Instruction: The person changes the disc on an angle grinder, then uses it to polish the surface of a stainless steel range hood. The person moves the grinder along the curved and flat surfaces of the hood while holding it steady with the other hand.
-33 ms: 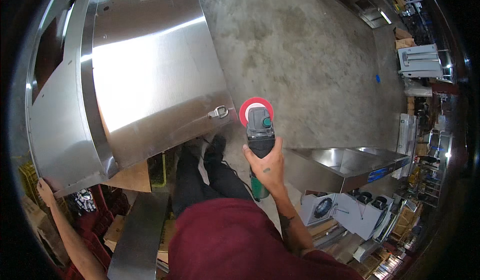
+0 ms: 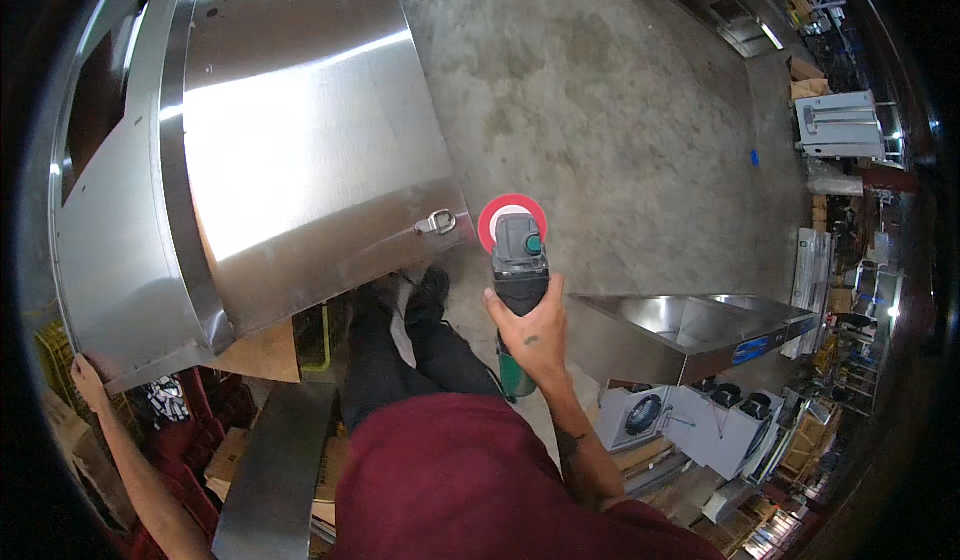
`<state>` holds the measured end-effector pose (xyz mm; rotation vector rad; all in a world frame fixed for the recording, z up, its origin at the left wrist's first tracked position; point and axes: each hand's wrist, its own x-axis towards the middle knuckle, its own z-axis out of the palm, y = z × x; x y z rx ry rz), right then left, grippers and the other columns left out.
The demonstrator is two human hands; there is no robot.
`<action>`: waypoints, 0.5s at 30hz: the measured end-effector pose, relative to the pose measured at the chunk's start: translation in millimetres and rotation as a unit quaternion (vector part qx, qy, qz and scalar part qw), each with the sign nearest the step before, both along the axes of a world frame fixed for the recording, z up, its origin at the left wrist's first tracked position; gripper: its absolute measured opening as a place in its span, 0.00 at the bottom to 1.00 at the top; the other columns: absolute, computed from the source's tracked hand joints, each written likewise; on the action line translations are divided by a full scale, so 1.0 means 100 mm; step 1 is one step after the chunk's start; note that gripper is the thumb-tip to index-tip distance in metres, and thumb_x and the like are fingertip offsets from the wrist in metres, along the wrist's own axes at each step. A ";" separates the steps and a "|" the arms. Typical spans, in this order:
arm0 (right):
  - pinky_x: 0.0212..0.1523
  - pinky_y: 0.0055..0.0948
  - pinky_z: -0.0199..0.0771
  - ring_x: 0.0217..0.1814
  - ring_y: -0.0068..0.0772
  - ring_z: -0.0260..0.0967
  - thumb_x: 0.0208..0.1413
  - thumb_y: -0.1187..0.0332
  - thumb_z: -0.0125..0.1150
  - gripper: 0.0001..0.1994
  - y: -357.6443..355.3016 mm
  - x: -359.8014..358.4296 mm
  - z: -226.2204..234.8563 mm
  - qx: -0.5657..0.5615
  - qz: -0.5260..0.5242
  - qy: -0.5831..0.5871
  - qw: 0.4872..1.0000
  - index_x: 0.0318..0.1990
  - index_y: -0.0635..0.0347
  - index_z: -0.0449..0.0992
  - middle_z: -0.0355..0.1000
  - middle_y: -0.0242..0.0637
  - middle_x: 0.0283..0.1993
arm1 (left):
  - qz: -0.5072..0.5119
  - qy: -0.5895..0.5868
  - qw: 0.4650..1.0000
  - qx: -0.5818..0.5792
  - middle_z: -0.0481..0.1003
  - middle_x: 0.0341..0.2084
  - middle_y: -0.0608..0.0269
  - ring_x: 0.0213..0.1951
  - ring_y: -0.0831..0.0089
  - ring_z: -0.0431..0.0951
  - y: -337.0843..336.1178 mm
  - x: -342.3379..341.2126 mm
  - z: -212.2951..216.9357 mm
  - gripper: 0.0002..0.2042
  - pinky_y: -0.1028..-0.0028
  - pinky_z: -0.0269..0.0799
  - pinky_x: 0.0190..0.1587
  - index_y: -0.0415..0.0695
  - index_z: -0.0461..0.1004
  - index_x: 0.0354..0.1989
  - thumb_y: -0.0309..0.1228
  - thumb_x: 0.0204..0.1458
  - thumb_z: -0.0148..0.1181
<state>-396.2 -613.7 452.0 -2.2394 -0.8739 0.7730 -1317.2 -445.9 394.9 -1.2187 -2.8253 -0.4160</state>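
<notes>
My right hand (image 2: 533,338) is wrapped round a green and black angle grinder (image 2: 520,260), held out in front of my body. Its disc (image 2: 488,222), red at the rim and white inside, faces away from me just beside the corner of a large stainless steel panel (image 2: 330,150). A metal ring latch (image 2: 437,223) is fixed near that corner. At the far left, my left hand (image 2: 90,382) grips the near corner of the bent stainless steel side piece (image 2: 130,250), which adjoins the panel. The fingers beneath the edge are partly hidden.
A stainless steel sink unit (image 2: 690,335) stands to the right, with white fan housings (image 2: 650,415) nearby. Red crates (image 2: 200,430) and a dark metal sheet (image 2: 275,470) lie at lower left. Concrete floor (image 2: 600,110) stretches ahead; shelving and clutter line the right.
</notes>
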 end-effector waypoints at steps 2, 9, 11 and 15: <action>0.43 0.46 0.81 0.39 0.46 0.84 0.57 0.56 0.83 0.30 0.03 -0.04 0.00 -0.005 0.016 -0.012 1.000 0.51 0.67 0.68 0.82 0.51 0.38 | 0.016 0.022 0.999 0.026 0.77 0.68 0.44 0.69 0.46 0.75 -0.16 -0.09 -0.04 0.38 0.53 0.69 0.70 0.38 0.73 0.73 0.63 0.74 0.49; 0.42 0.47 0.81 0.37 0.46 0.83 0.57 0.56 0.84 0.31 0.14 -0.11 0.00 -0.014 0.000 -0.009 1.000 0.51 0.66 0.67 0.81 0.50 0.37 | 0.029 -0.018 0.999 0.007 0.76 0.69 0.46 0.69 0.47 0.75 -0.05 -0.14 0.00 0.38 0.53 0.68 0.70 0.38 0.72 0.74 0.62 0.73 0.51; 0.41 0.46 0.81 0.37 0.45 0.83 0.57 0.56 0.84 0.31 0.15 -0.12 -0.06 0.011 0.014 -0.014 1.000 0.51 0.66 0.66 0.81 0.50 0.37 | 0.026 -0.006 1.000 0.010 0.77 0.68 0.46 0.69 0.47 0.75 -0.15 -0.20 0.02 0.38 0.53 0.68 0.70 0.38 0.72 0.74 0.63 0.73 0.51; 0.40 0.45 0.81 0.37 0.44 0.83 0.58 0.58 0.83 0.30 0.13 -0.12 -0.12 0.001 0.011 -0.028 1.000 0.51 0.65 0.66 0.81 0.49 0.37 | 0.031 -0.040 0.999 0.004 0.77 0.68 0.46 0.68 0.46 0.75 -0.12 -0.12 -0.04 0.39 0.53 0.68 0.70 0.37 0.73 0.73 0.63 0.73 0.51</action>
